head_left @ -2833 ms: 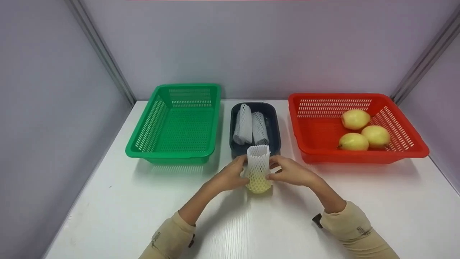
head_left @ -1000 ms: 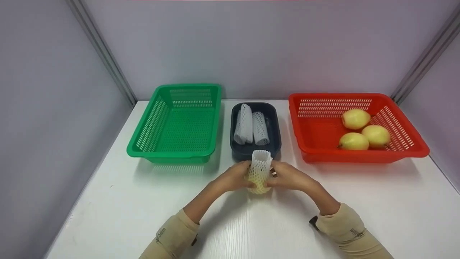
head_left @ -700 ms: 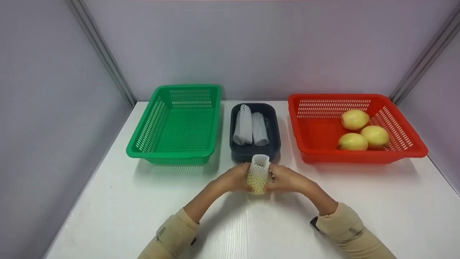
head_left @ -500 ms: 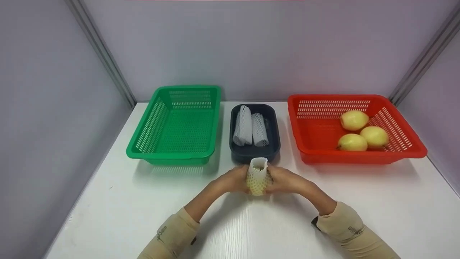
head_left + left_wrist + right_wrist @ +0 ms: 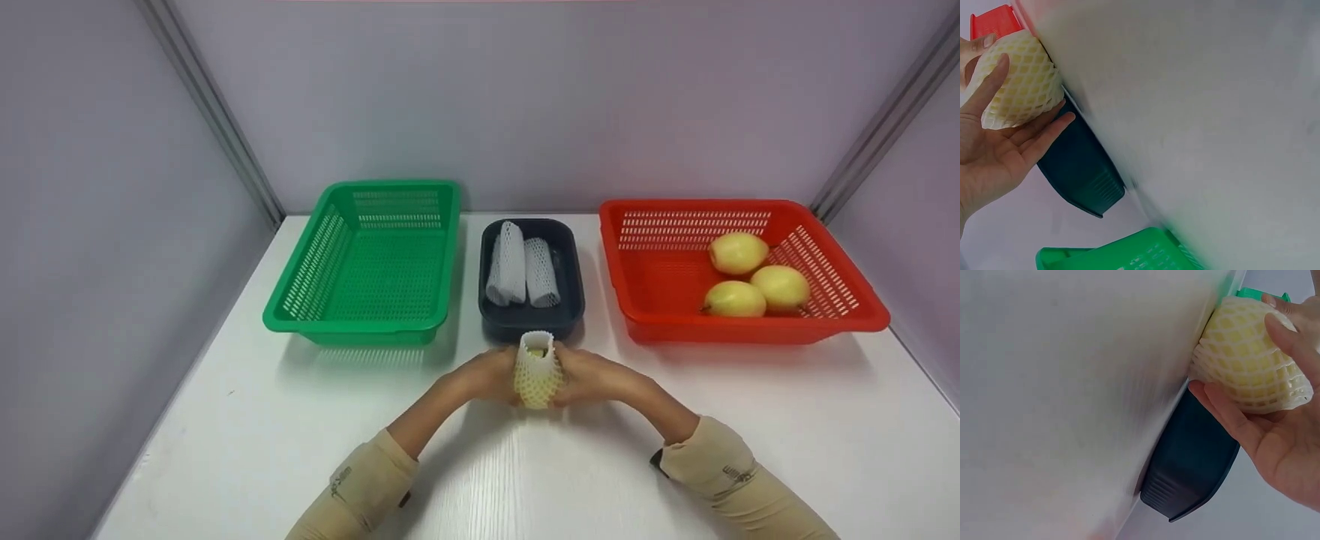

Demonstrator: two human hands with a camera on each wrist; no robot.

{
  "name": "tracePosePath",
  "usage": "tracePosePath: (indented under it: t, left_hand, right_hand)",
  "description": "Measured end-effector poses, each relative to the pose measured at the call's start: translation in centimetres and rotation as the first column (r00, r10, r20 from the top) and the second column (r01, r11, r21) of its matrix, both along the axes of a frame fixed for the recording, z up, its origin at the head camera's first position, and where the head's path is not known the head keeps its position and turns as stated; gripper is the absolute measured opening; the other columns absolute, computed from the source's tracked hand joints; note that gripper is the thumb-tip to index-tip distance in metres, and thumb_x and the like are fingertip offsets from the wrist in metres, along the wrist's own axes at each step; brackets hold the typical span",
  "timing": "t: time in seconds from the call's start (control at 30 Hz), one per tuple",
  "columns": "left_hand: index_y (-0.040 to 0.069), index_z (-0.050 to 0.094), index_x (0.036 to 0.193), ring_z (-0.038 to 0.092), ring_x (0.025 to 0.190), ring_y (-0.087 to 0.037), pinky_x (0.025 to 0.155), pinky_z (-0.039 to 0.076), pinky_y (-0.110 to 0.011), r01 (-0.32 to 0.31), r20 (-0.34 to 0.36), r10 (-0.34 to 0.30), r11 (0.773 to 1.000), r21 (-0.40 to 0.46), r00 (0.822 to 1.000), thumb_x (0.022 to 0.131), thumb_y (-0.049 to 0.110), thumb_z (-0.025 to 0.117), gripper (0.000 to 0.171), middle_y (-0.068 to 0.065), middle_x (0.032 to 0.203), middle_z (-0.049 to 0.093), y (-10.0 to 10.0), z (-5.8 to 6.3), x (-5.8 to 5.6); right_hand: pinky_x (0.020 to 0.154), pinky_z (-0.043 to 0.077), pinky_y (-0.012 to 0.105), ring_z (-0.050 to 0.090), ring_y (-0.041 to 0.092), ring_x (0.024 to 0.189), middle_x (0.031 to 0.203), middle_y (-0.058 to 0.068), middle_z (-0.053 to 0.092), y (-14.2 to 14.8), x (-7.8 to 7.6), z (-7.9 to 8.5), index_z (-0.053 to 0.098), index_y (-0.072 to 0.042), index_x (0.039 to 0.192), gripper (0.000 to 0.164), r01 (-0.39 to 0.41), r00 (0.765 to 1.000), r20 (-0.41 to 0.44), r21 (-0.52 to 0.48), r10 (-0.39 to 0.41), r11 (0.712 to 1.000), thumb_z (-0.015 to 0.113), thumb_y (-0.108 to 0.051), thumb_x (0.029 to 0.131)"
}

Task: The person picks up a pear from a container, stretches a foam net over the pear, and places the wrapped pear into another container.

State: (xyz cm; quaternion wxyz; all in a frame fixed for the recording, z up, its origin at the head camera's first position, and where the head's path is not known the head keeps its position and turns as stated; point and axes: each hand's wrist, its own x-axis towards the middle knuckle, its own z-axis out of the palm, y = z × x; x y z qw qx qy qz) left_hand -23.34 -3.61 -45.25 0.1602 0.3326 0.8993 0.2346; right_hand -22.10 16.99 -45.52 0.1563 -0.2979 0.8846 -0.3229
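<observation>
A yellow pear (image 5: pixel 1247 349) sits inside a white foam net sleeve (image 5: pixel 537 381) at the middle front of the table. The sleeve stands upright, and through its top opening a bit of the fruit shows. My left hand (image 5: pixel 491 375) grips the sleeved pear from the left, thumb on the near side and fingers round the far side. From the right, my right hand (image 5: pixel 592 375) holds it in the same way. In both wrist views the mesh is stretched over the fruit's round body.
A dark blue tray (image 5: pixel 525 321) with several foam sleeves (image 5: pixel 513 262) stands just behind the hands. At the left is a green basket (image 5: pixel 356 325); at the right, a red basket (image 5: pixel 750 330) holds three yellow pears (image 5: pixel 739 253). Grey-white panels enclose the table.
Both hands have closed further round the pear. The sleeve's top rim has come down and its upright part looks shorter, with the fruit showing in the opening. Baskets and tray stay put.
</observation>
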Motion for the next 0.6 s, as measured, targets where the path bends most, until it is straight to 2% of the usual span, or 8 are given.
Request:
tracePosePath:
  t: [0.07,0.13,0.23,0.33,0.47,0.6]
  left_hand:
    - [-0.002,0.048,0.115,0.056,0.095,-0.026,0.082,0.045,-0.034,0.031,0.017,-0.032,0.998,0.053,0.999,0.064,0.003,0.08,0.06,-0.012,0.103,0.057,-0.07,-0.09,-0.08]
    - [-0.004,0.043,0.119,0.053,0.099,-0.026,0.085,0.043,-0.034,0.031,0.04,-0.036,0.994,0.101,0.999,0.064,0.003,0.08,0.067,-0.013,0.107,0.054,-0.09,-0.1,-0.05]
    - [-0.008,0.035,0.127,0.048,0.108,-0.029,0.091,0.04,-0.035,-0.005,0.057,-0.003,0.991,0.134,0.998,0.066,0.008,0.081,0.078,-0.019,0.117,0.048,-0.03,0.1,0.14]
    - [-0.009,0.031,0.132,0.043,0.114,-0.031,0.095,0.037,-0.038,-0.062,0.051,0.057,0.991,0.122,0.997,0.069,0.015,0.082,0.084,-0.022,0.123,0.043,0.03,0.52,0.41]
    - [-0.006,0.035,0.131,0.044,0.114,-0.031,0.095,0.037,-0.038,-0.055,0.029,0.051,0.99,0.133,0.998,0.07,0.015,0.081,0.079,-0.019,0.122,0.046,0.11,0.76,0.57]
    - [-0.005,0.04,0.128,0.047,0.111,-0.03,0.092,0.039,-0.037,-0.039,0.026,0.036,0.987,0.157,0.999,0.07,0.013,0.08,0.073,-0.017,0.119,0.051,0.1,0.52,0.64]
  right_hand:
    - [0.08,0.044,0.041,0.052,0.023,0.088,0.098,0.008,0.056,0.0,-0.06,0.05,0.038,0.005,0.124,0.064,-0.016,1.0,0.021,-0.026,0.016,1.0,0.071,-0.003,0.069]
    - [0.081,0.043,0.04,0.052,0.023,0.089,0.099,0.008,0.054,-0.06,-0.06,0.1,0.038,0.005,0.123,0.064,-0.025,0.999,0.036,-0.058,0.027,0.998,0.07,-0.001,0.068]
    - [0.083,0.043,0.04,0.051,0.023,0.092,0.104,0.009,0.051,-0.18,0.06,0.23,0.036,0.006,0.125,0.067,-0.025,0.999,0.022,-0.088,0.027,0.996,0.072,-0.003,0.068]
    - [0.084,0.043,0.041,0.051,0.024,0.094,0.109,0.011,0.05,-0.29,0.16,0.34,0.037,0.008,0.125,0.069,-0.015,1.0,-0.019,-0.098,0.013,0.995,0.074,-0.008,0.069]
    - [0.086,0.041,0.043,0.05,0.025,0.098,0.113,0.013,0.05,-0.43,0.12,0.28,0.039,0.006,0.124,0.066,-0.026,0.999,-0.04,-0.115,0.021,0.993,0.074,-0.009,0.07]
    - [0.088,0.041,0.042,0.049,0.024,0.102,0.115,0.012,0.05,-0.5,0.04,-0.04,0.038,0.005,0.125,0.065,-0.043,0.999,-0.021,-0.112,0.041,0.993,0.074,-0.011,0.073]
